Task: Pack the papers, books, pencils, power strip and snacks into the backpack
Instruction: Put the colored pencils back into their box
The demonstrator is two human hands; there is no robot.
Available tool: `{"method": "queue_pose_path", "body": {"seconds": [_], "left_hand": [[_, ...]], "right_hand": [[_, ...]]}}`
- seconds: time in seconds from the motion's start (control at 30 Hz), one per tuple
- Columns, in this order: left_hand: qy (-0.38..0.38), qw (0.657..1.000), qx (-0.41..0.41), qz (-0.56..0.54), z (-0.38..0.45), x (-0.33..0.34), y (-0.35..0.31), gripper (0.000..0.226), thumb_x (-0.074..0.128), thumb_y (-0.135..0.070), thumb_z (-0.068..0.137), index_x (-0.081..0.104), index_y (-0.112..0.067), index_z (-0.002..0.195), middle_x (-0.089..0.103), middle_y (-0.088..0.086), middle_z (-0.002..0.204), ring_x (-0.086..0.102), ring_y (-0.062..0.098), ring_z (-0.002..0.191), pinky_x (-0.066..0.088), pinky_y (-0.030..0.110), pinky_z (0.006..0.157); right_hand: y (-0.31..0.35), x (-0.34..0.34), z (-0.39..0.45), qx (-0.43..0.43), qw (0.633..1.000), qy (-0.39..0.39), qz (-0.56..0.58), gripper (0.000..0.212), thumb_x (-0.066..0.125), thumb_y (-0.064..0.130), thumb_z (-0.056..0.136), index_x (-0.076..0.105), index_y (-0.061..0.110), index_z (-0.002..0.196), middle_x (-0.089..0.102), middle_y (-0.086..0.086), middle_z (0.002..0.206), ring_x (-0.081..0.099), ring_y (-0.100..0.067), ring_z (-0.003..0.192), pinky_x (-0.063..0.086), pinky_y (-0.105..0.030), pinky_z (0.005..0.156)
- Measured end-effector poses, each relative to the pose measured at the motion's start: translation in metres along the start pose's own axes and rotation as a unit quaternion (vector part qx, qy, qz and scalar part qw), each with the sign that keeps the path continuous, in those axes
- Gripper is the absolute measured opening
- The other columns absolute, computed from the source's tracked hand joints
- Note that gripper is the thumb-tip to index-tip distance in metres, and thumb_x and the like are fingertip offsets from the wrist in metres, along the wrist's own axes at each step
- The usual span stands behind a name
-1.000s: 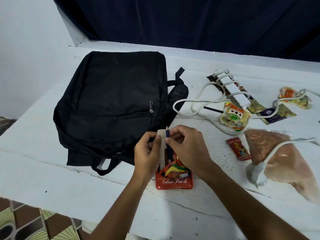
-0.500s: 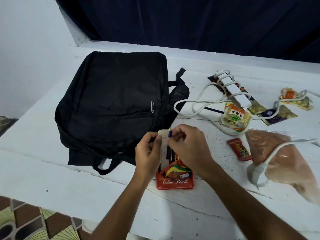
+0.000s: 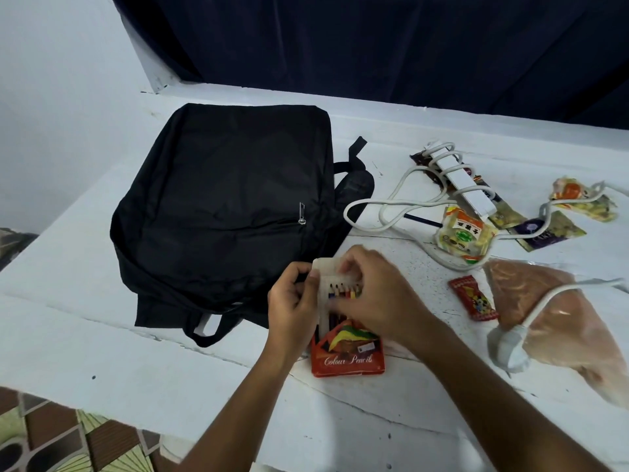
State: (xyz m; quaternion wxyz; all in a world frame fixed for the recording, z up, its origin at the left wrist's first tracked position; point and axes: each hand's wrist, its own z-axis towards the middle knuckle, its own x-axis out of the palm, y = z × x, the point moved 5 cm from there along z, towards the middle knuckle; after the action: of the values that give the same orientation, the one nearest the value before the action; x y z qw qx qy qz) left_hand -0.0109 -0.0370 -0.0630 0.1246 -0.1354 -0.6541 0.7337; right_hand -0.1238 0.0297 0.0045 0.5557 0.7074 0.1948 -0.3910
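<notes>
- Backpack [image 3: 221,212]: black, soft crinkled fabric, roughly rectangular, lying flat on the white surface [image 3: 102,352] w/ front pocket zip shut; small metal zip pull [image 3: 301,213] on the front; padded strap [image 3: 354,185] sticks out at its right edge, loop handle at the near edge.
- Pencil box [image 3: 347,352]: red cardboard, flat, printed "Colour Pencils", lying just beside the backpack's near-right corner. White flap open at the top; a row of short sharpened pencils [image 3: 343,290] shows (approx 6 tips, count not certain).
- Left hand [image 3: 292,308]: fingers closed on the box's left edge and flap.
- Right hand [image 3: 377,294]: fingers curled over the flap top and the pencil tips, pinching the white card.
- Power strip [image 3: 466,182]: 1, white hard plastic, long bar shape, to the right of the backpack; thick white cable [image 3: 384,206] looped around and beside it, ending in a grey-white plug [image 3: 507,349] near the right edge.
- Snacks: 1 clear-front yellowish packet [image 3: 463,235] under the cable, 1 small red glossy wrapper [image 3: 473,298], 1 big translucent plastic bag [image 3: 558,321] w/ pinkish-tan contents, several flat foil sachets [image 3: 544,229] further right (some blurred, so no firm count).
</notes>
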Motion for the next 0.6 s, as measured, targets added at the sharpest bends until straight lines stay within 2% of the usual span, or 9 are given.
{"method": "queue_pose_path", "body": {"seconds": [0.03, 0.1, 0.13, 0.2, 0.3, 0.4, 0.47, 0.6], "left_hand": [[-0.001, 1.000, 0.000, 0.009, 0.000, 0.000, 0.001, 0.016, 0.051, -0.020, 0.099, 0.061, -0.012, 0.088, 0.052, 0.017, 0.056, 0.040, 0.036, 0.046, 0.036, 0.047, 0.042], [0.003, 1.000, -0.002, 0.015, 0.001, 0.001, 0.001, 0.016, 0.050, -0.020, 0.099, 0.060, -0.015, 0.088, 0.055, 0.010, 0.057, 0.046, 0.025, 0.047, 0.038, 0.041, 0.043], [0.008, 1.000, -0.006, 0.009, 0.000, 0.001, 0.001, 0.016, 0.049, -0.022, 0.099, 0.060, -0.016, 0.088, 0.061, 0.009, 0.062, 0.054, 0.028, 0.051, 0.044, 0.042, 0.046], [0.020, 1.000, -0.014, -0.005, -0.001, 0.002, 0.000, 0.017, 0.049, -0.026, 0.097, 0.060, -0.016, 0.090, 0.069, 0.010, 0.072, 0.066, 0.035, 0.066, 0.053, 0.051, 0.055], [0.027, 1.000, -0.012, -0.002, -0.002, 0.003, -0.002, 0.022, 0.049, -0.034, 0.093, 0.060, -0.015, 0.092, 0.071, 0.008, 0.077, 0.070, 0.029, 0.072, 0.056, 0.056, 0.060], [0.022, 1.000, -0.012, 0.002, -0.001, 0.002, -0.002, 0.016, 0.050, -0.026, 0.097, 0.060, -0.015, 0.091, 0.072, 0.009, 0.076, 0.071, 0.026, 0.070, 0.057, 0.051, 0.059], [0.019, 1.000, -0.010, 0.002, -0.001, 0.002, -0.002, 0.015, 0.049, -0.022, 0.098, 0.060, -0.016, 0.091, 0.072, 0.009, 0.075, 0.070, 0.026, 0.068, 0.057, 0.049, 0.058], [0.021, 1.000, -0.006, 0.003, -0.002, 0.001, -0.003, 0.014, 0.049, -0.024, 0.098, 0.061, -0.018, 0.092, 0.072, 0.010, 0.077, 0.070, 0.032, 0.072, 0.055, 0.059, 0.059]], "right_hand": [[-0.006, -0.011, 0.007, -0.003, 0.998, -0.036, 0.048, 0.028, 0.072, 0.024, 0.079, 0.050, 0.024, 0.097, 0.053, 0.003, 0.096, 0.052, -0.012, 0.082, 0.046, -0.027, 0.069], [-0.033, -0.040, 0.031, 0.002, 0.989, -0.141, 0.039, 0.013, 0.064, 0.016, 0.087, 0.058, 0.021, 0.097, 0.059, -0.002, 0.096, 0.053, -0.013, 0.077, 0.044, -0.027, 0.067], [-0.050, -0.053, 0.044, 0.015, 0.982, -0.187, -0.005, 0.013, 0.062, 0.014, 0.089, 0.063, 0.017, 0.101, 0.061, -0.006, 0.101, 0.055, -0.016, 0.081, 0.044, -0.029, 0.070], [-0.085, -0.072, 0.066, 0.071, 0.961, -0.240, -0.119, 0.023, 0.057, 0.014, 0.090, 0.067, 0.009, 0.110, 0.060, -0.017, 0.114, 0.054, -0.031, 0.102, 0.046, -0.037, 0.082], [-0.126, -0.076, 0.085, 0.148, 0.933, -0.200, -0.262, 0.031, 0.051, 0.018, 0.090, 0.067, 0.011, 0.116, 0.052, -0.024, 0.126, 0.039, -0.043, 0.120, 0.038, -0.047, 0.096], [-0.143, -0.067, 0.089, 0.131, 0.914, -0.173, -0.343, 0.029, 0.054, 0.017, 0.089, 0.070, 0.010, 0.112, 0.056, -0.022, 0.124, 0.034, -0.045, 0.126, 0.033, -0.050, 0.100], [-0.146, -0.064, 0.088, 0.102, 0.908, -0.205, -0.350, 0.026, 0.059, 0.012, 0.084, 0.072, 0.006, 0.106, 0.062, -0.022, 0.114, 0.039, -0.046, 0.121, 0.034, -0.051, 0.097], [-0.147, -0.068, 0.088, 0.079, 0.918, -0.251, -0.296, 0.020, 0.058, 0.015, 0.085, 0.067, 0.002, 0.096, 0.067, -0.021, 0.099, 0.048, -0.042, 0.112, 0.034, -0.049, 0.090]]}}
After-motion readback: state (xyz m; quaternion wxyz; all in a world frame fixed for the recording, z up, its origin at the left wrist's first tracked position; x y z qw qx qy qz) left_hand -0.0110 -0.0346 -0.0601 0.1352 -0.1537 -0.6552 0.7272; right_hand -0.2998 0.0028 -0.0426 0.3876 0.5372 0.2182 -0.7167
